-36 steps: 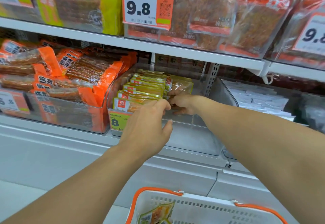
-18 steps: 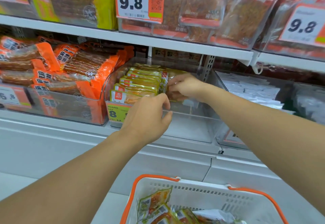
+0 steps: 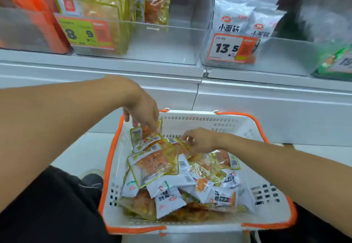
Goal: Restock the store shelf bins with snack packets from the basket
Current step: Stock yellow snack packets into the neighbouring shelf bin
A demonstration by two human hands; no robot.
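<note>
A white basket with an orange rim (image 3: 112, 166) stands on the floor below the shelf, full of several yellow-edged and white snack packets (image 3: 171, 183). My left hand (image 3: 142, 110) reaches into its far left corner and pinches the top of a yellow-edged packet (image 3: 139, 134). My right hand (image 3: 200, 139) lies over the pile a little to the right, its fingers curled on another yellow-edged packet (image 3: 177, 145). Above, the clear shelf bin (image 3: 162, 42) holds a row of the same yellow packets on its left side.
An orange-packet bin (image 3: 28, 29) sits left of the clear bin. A bin of white packets (image 3: 238, 25) with a 13.5 price tag sits to the right, and a green packet (image 3: 333, 61) further right. My dark-trousered leg (image 3: 57, 204) is beside the basket.
Both hands have left the shelf bin and dropped into the basket. The view has tilted down, so the whole basket now shows.
</note>
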